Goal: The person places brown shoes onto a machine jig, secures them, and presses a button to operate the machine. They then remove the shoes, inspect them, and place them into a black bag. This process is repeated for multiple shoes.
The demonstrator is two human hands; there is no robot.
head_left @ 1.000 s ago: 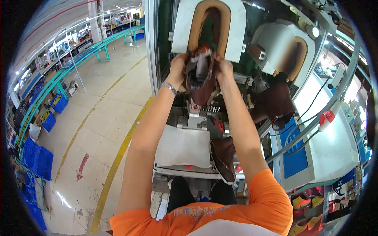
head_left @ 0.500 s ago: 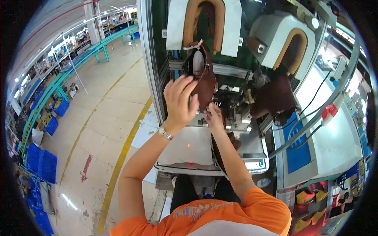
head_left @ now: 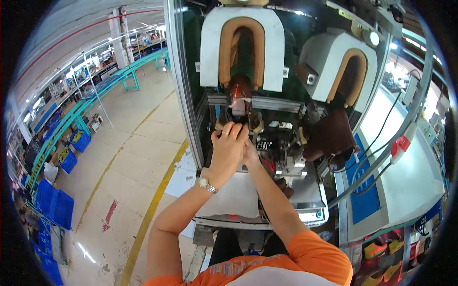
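A brown shoe upper sits at the machine's left station, below a white U-shaped block with a tan padded lining. Thin red light lines fall across it. My left hand bends its fingers over the near end of the upper, gripping its edge. Close against it, my right hand is closed at the same end, its fingertips mostly hidden behind the left. Another brown upper hangs at the right station, below a second padded block, with neither hand on it.
A pale flat plate lies before my forearms. Metal clamps stand right of my hands. A grey hose curves past the machine, near a red-and-white connector. Leftward are a metal frame post and blue crates.
The near-left upper has turned and settled lower under the block, red lines now showing on it. My left hand went from spread fingers to gripping; both hands came together.
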